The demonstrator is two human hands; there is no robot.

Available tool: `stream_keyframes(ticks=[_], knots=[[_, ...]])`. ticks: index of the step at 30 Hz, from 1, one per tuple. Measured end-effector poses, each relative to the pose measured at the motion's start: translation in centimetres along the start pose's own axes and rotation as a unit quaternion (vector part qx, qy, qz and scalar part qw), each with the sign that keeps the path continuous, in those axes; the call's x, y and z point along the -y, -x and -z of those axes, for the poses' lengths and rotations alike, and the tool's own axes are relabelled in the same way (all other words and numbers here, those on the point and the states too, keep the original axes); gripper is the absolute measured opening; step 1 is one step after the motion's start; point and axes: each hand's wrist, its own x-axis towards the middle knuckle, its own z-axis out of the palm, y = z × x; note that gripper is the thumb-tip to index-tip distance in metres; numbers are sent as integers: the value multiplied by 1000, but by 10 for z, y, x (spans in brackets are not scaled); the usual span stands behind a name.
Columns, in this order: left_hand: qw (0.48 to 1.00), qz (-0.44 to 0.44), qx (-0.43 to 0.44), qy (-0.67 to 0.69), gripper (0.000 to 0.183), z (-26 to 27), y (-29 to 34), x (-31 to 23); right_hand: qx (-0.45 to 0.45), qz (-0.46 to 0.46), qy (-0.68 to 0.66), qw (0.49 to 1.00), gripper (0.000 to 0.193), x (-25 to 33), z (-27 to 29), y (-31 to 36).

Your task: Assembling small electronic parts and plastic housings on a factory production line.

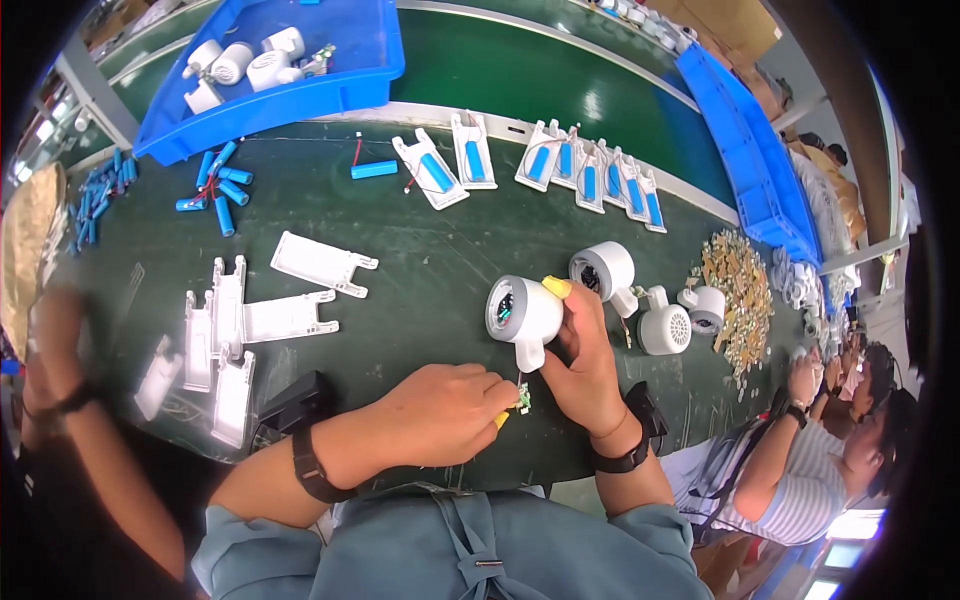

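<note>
My right hand (585, 365) grips a white fan head (540, 312) with a grey rim, a dark hollow with wires inside and a short neck pointing down. Just below that neck, my left hand (445, 412) pinches a small green circuit board (524, 399), which appears wired to the neck. Yellow covers sit on fingertips of both hands. Right of the held piece lie more fan heads: one with its hollow toward me (606, 270), a vented one (665, 328) and a smaller-looking one (704, 310).
White handle shells (290, 318) lie at left, with loose blue batteries (225, 195) beyond. Shells fitted with batteries (590, 182) line the back. A pile of small circuit boards (737, 300) lies right. Blue bins (365, 95) (745, 150) border the table. Co-workers' arms (85, 440) (775, 450) flank me.
</note>
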Motion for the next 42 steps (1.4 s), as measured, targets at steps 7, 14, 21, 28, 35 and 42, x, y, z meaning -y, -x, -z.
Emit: stream_keyframes(ticks=[7,14,21,28,35,42], knots=[[995,-3,-26,95,20,2,-5,0,24,6,-13,1000,72,-1,5,0],[830,233,-148,484,16,56,0,-26,35,-41,-100,994,75,-3,10,1],[821,302,-458,160,17,170,71,-28,57,-7,-34,998,62,7,10,5],[790,363,-455,-196,19,253,176,35,63,13,4,998,50,12,10,5],[791,323,-261,-449,24,197,115,29,58,41,19,997,47,8,12,6],[927,194,-174,-268,26,107,-35,48,56,34,17,998,46,1,13,5]])
